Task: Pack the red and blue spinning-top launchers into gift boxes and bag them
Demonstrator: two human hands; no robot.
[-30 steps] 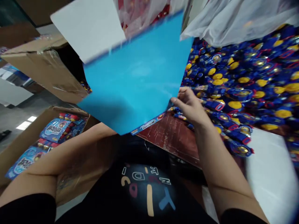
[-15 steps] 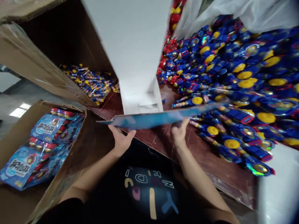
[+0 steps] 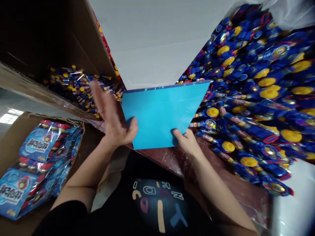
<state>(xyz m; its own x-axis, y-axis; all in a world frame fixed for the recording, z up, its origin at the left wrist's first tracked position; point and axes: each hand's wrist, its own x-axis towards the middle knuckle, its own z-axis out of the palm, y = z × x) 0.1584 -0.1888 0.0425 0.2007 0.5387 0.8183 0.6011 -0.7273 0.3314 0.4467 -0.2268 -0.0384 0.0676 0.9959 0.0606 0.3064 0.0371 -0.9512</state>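
A flat bright-blue card (image 3: pixel 162 114) is tilted in front of my chest, its plain face toward me. My right hand (image 3: pixel 185 141) grips its lower right edge, thumb on the face and fingers hidden behind. Beside the card's left edge is my left hand (image 3: pixel 114 121), its fingers raised, spread and blurred by motion, with the thumb at the edge. Behind the card stands a large white box or panel (image 3: pixel 157 42), whose lower part the card hides.
Blue and yellow toys (image 3: pixel 248 101) are heaped on the dark red table (image 3: pixel 169 159) at right. Small items (image 3: pixel 81 88) lie in a big cardboard box (image 3: pixel 49 95) at left. A lower carton (image 3: pixel 12 134) holds blue packaged toys (image 3: pixel 39 144).
The card has turned from nearly edge-on to show its blue face. My left hand has released its grip and spread its fingers. The white panel now fills more of the view.
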